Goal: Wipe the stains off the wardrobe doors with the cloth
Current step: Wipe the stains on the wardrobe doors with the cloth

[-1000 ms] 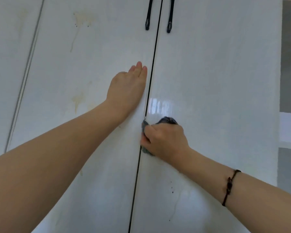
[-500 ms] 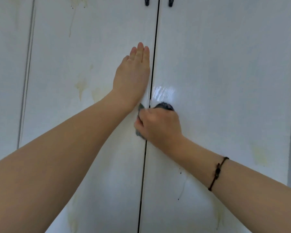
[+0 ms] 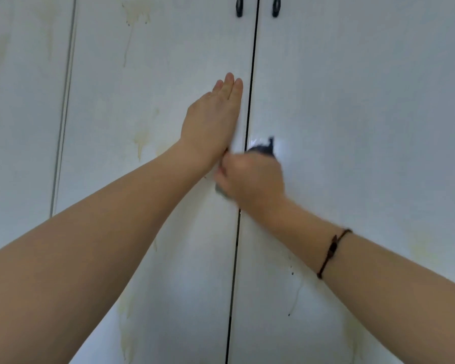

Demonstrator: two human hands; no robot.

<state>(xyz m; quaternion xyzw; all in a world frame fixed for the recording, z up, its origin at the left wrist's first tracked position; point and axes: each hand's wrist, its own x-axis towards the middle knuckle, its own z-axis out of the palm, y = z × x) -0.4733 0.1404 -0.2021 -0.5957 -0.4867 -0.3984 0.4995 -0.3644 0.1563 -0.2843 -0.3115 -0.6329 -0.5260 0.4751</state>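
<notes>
Two white wardrobe doors fill the view, the left door point(image 3: 155, 74) and the right door point(image 3: 365, 101), split by a dark vertical gap. My left hand point(image 3: 213, 122) lies flat on the left door beside the gap, fingers together and pointing up. My right hand point(image 3: 250, 177) is blurred and presses a dark grey cloth point(image 3: 263, 148) against the doors across the gap, just below my left palm. Most of the cloth is hidden under the hand. Yellowish drip stains point(image 3: 142, 140) mark the left door, and small dark specks point(image 3: 292, 273) dot the right door.
Two black handles point(image 3: 239, 7) hang at the top on either side of the gap. A further white panel point(image 3: 24, 101) stands at the left behind a vertical seam. More yellow streaks point(image 3: 126, 327) run down low on the left door.
My right hand with the cloth has slid upward along the gap, close under my left palm. The view has shifted slightly; my left hand stays flat on the door.
</notes>
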